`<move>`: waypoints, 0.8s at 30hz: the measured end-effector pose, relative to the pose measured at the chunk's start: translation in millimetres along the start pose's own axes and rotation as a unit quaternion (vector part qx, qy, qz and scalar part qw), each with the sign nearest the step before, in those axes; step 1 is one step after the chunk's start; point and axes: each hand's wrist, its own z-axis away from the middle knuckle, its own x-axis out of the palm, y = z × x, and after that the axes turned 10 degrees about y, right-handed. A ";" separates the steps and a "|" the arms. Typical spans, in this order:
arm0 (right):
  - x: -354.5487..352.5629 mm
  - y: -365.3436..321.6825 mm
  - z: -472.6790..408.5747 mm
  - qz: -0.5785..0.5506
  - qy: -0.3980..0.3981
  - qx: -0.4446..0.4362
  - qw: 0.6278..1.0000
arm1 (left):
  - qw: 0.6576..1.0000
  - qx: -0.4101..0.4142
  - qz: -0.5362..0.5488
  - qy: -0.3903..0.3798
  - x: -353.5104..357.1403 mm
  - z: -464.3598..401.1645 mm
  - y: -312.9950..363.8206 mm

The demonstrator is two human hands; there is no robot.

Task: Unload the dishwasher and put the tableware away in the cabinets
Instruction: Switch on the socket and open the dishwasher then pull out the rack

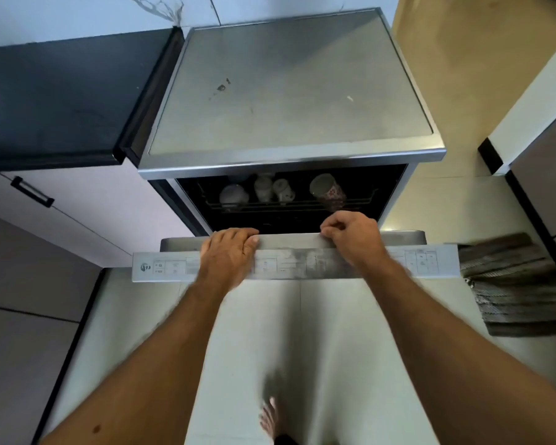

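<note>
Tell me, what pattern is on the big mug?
Red flowers on white, on the mug; head view.

Home kitchen, pretty clearly. Freestanding dishwasher point(289, 91) with mugs point(326, 187) racked just beyond the fingers point(331, 228), black countertop point(61, 101) and pale cabinet with a handle point(32, 191) off left, floor mat point(514, 284) right, tiled floor, marble-look wall.

Pale tiled floor point(334, 332), dark countertop point(52, 101)
</note>
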 end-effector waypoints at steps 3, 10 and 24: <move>6.6 13.3 16.9 -0.006 -0.047 0.034 0.998 | 1.000 -0.017 0.026 -0.005 11.9 34.1 -6.7; 49.4 55.9 87.8 0.062 -0.113 0.053 0.990 | 0.997 -0.006 0.074 -0.017 55.1 139.3 -28.9; 146.4 206.4 244.2 0.092 -0.203 0.137 0.965 | 0.980 -0.125 0.000 -0.155 177.3 277.8 -59.4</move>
